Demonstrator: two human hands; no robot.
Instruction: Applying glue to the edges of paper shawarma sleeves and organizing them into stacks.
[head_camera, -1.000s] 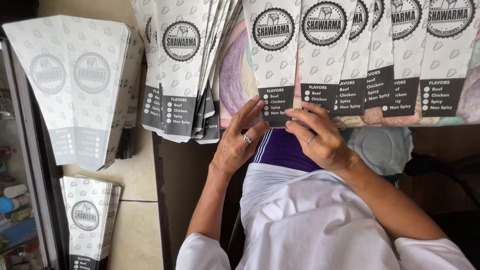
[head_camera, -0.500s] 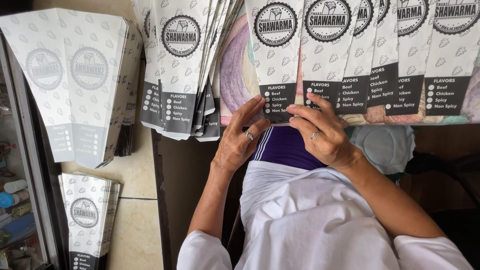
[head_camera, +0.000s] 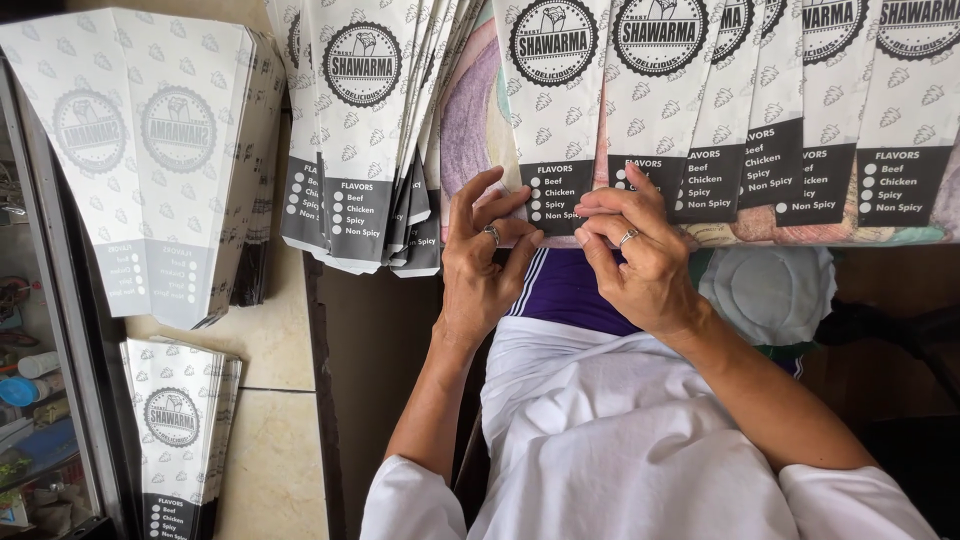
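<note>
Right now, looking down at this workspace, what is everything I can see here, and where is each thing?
Row of flat paper sleeves: several overlapping, white with black bands and round emblems, along the top right.
Fanned stack of sleeves: many, white and black, top centre.
Opened-out sleeve stack: one pile, pale print side up, top left.
Small sleeve stack: one, white and black, bottom left on the tiled floor.
Patterned cloth: one, purple and pastel, under the row.
Grey round pad: one, right of centre.
Shelf clutter: mixed small items, far left, too small to tell.
White garment: one, on the lap.
Left hand: ringed, fingertips on a sleeve's black band.
Right hand: ringed, pinching the same sleeve's lower edge.
</note>
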